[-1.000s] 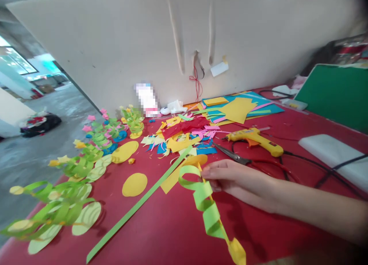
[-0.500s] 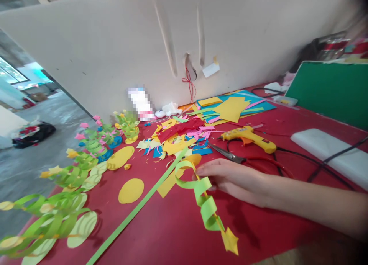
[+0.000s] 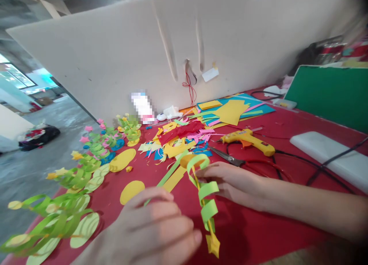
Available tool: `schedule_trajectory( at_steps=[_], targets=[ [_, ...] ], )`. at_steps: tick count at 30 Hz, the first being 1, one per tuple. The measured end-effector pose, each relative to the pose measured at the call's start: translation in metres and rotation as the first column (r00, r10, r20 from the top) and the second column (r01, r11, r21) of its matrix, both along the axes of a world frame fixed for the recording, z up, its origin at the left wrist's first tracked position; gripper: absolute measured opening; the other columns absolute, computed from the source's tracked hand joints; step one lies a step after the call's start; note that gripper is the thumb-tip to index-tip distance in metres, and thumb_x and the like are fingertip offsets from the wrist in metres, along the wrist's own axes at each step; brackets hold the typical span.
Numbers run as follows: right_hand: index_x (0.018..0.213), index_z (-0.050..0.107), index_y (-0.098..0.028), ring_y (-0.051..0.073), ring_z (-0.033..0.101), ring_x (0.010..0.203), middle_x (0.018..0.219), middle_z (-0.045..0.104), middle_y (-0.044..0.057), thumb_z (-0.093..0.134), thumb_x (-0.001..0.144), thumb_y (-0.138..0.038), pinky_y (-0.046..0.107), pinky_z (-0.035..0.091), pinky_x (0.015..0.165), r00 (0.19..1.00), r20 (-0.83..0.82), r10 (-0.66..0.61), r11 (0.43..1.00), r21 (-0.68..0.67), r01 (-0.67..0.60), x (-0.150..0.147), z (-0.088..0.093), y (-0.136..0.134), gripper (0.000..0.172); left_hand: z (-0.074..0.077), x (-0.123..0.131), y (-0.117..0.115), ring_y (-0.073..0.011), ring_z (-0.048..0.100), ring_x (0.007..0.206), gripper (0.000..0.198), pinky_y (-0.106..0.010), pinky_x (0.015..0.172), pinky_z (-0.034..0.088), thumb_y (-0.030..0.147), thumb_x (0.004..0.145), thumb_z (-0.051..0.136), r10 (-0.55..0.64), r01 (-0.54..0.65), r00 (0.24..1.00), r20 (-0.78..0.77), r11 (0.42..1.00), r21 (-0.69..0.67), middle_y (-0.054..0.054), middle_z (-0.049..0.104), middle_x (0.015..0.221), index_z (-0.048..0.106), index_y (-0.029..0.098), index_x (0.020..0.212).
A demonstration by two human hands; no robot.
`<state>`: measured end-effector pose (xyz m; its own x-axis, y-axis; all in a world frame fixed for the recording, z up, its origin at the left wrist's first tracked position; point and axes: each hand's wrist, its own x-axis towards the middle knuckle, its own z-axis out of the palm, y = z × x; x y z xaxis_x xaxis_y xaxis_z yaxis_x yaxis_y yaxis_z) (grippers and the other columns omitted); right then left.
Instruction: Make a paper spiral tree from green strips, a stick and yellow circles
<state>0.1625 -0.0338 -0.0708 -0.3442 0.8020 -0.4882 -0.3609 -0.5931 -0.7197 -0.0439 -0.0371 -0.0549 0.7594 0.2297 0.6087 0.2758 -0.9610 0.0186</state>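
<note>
My right hand pinches a small paper spiral tree near its round base. A light-green curled strip winds around a thin yellow stem, and a yellow folded star points down toward me. The yellow base disc is at the far end, by my fingertips. My left hand is in the lower middle, fingers curled, slightly blurred, apart from the star. What it holds, if anything, is hidden. A straight green paper strip runs behind it. A yellow disc lies just beyond the left hand.
Finished green spirals with stars line the left table edge. Colourful paper scraps are heaped mid-table. Red-handled scissors, a yellow glue gun and a white power strip with black cords lie right. A phone leans on the white board.
My left hand has come into view from below, covering part of the straight green strip. The spiral in my right hand has swung to a steeper angle, its star shifting left.
</note>
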Motion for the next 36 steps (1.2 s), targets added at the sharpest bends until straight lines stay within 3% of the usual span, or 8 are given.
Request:
schedule_trajectory(
  at_steps=[2,5,18,24,28,30,32,36],
  targets=[
    [0.066,0.061,-0.015,0.006,0.052,0.06,0.066,0.057,-0.002,0.06,0.069,-0.018,0.016,0.041,0.053,0.999,-0.041,0.003,1.0,-0.031,-0.004,0.0,-0.001,-0.001,0.004,0.004,0.003,0.008,-0.01,0.053,0.078,0.025,-0.028,0.09,0.041,0.001,0.071,0.059,-0.09,0.089,0.996,0.006,0.992,0.093,0.003,0.062,0.077,0.061,0.018,0.089],
    [0.068,0.061,-0.015,0.006,0.054,0.064,0.069,0.059,-0.001,0.059,0.07,-0.018,0.017,0.042,0.059,0.998,-0.058,0.022,1.0,0.0,-0.022,-0.001,-0.001,-0.003,0.005,-0.001,0.007,0.019,-0.0115,0.049,0.074,0.03,-0.033,0.09,0.04,0.0,0.065,0.066,-0.013,0.004,0.998,0.063,0.99,0.144,0.003,0.058,0.071,0.063,0.018,0.088],
    [0.069,0.063,-0.015,0.011,0.049,0.07,0.072,0.057,0.001,0.057,0.066,-0.018,0.024,0.036,0.067,0.993,0.025,0.119,0.986,0.114,-0.121,-0.006,-0.002,-0.014,0.007,-0.018,0.012,0.017,-0.0115,0.042,0.067,0.019,-0.033,0.088,0.038,0.005,0.069,0.066,0.05,-0.067,0.991,0.124,0.988,0.141,0.006,0.059,0.06,0.062,0.024,0.069],
    [0.084,0.058,-0.016,0.01,0.04,0.062,0.069,0.049,-0.001,0.045,0.064,-0.014,0.024,0.032,0.059,0.978,0.206,-0.041,0.992,0.122,0.016,-0.004,-0.001,-0.01,0.024,-0.009,0.005,0.023,-0.0135,0.042,0.07,0.021,-0.036,0.085,0.037,0.004,0.064,0.068,0.06,-0.082,0.991,0.116,0.978,0.19,0.004,0.059,0.064,0.061,0.023,0.069],
    [0.086,0.049,-0.02,0.009,0.035,0.062,0.068,0.041,-0.004,0.044,0.066,-0.013,0.023,0.029,0.058,0.928,0.303,-0.218,0.94,0.32,0.117,0.0,-0.001,-0.007,0.021,-0.01,0.009,0.025,-0.0144,0.044,0.071,0.017,-0.036,0.077,0.04,0.007,0.066,0.067,0.081,-0.067,0.973,0.216,0.995,-0.071,0.0,0.053,0.069,0.062,0.021,0.075],
    [0.085,0.047,-0.022,0.009,0.037,0.067,0.072,0.042,-0.004,0.045,0.067,-0.012,0.022,0.029,0.06,0.913,0.301,-0.277,0.904,0.403,0.141,0.003,0.001,-0.004,0.021,-0.016,0.013,0.026,-0.0145,0.046,0.072,0.01,-0.033,0.069,0.042,0.013,0.069,0.066,0.16,-0.065,0.951,0.264,0.941,-0.332,0.0,0.05,0.071,0.063,0.022,0.074],
    [0.084,0.047,-0.022,0.009,0.038,0.07,0.074,0.043,-0.005,0.046,0.068,-0.012,0.022,0.029,0.062,0.903,0.293,-0.315,0.877,0.452,0.16,0.006,0.002,-0.001,0.019,-0.025,0.017,0.028,-0.0147,0.05,0.071,0.003,-0.03,0.065,0.043,0.02,0.071,0.066,0.275,-0.081,0.93,0.243,0.799,-0.596,-0.001,0.05,0.072,0.063,0.021,0.068],
    [0.08,0.047,-0.022,0.01,0.036,0.064,0.071,0.042,-0.005,0.045,0.067,-0.013,0.023,0.027,0.058,0.893,0.328,-0.309,0.886,0.44,0.145,0.009,0.003,0.003,0.016,-0.043,0.023,0.033,-0.0164,0.055,0.073,0.011,-0.03,0.066,0.046,0.029,0.066,0.069,0.392,-0.12,0.91,0.135,0.561,-0.819,-0.001,0.056,0.071,0.065,0.02,0.062]
  ],
)
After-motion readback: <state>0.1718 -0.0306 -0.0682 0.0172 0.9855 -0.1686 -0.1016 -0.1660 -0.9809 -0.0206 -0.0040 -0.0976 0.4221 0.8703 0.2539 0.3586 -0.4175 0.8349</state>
